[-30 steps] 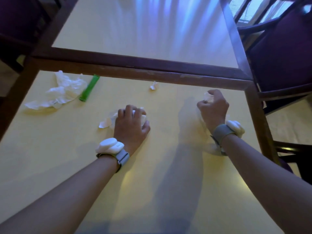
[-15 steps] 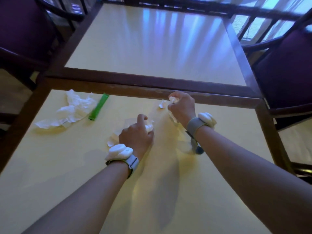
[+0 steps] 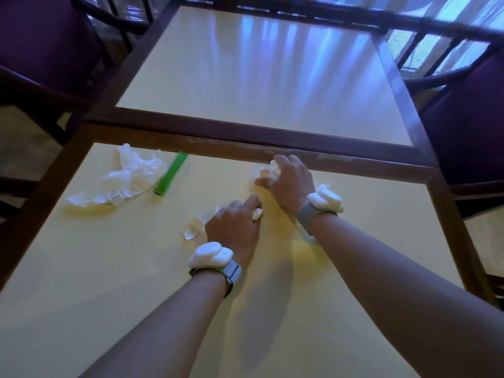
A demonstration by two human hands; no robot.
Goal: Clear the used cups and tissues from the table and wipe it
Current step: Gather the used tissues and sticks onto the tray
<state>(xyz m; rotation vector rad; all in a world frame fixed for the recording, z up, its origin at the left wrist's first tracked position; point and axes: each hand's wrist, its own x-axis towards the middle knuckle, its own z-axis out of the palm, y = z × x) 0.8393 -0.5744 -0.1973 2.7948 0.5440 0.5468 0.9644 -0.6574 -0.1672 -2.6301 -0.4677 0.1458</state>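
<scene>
My left hand (image 3: pixel 234 227) rests on the yellow table (image 3: pixel 109 268), closed over a crumpled white tissue (image 3: pixel 195 227) that sticks out on its left side. My right hand (image 3: pixel 289 178) is near the table's far wooden edge, fingers curled around small white tissue scraps (image 3: pixel 272 167). A larger crumpled tissue (image 3: pixel 122 178) lies at the far left, with a green packet (image 3: pixel 170 173) beside it on its right. No cups are in view.
A second table (image 3: pixel 259 77) butts against the far edge, joined at a dark wooden frame (image 3: pixel 245 140). Purple-cushioned chairs stand at the left (image 3: pixel 46 47) and the right (image 3: pixel 469 126).
My right hand moved left along the far edge from the right side to the small scrap and closed on it. My left hand stayed on its tissue. The view tilted up.
</scene>
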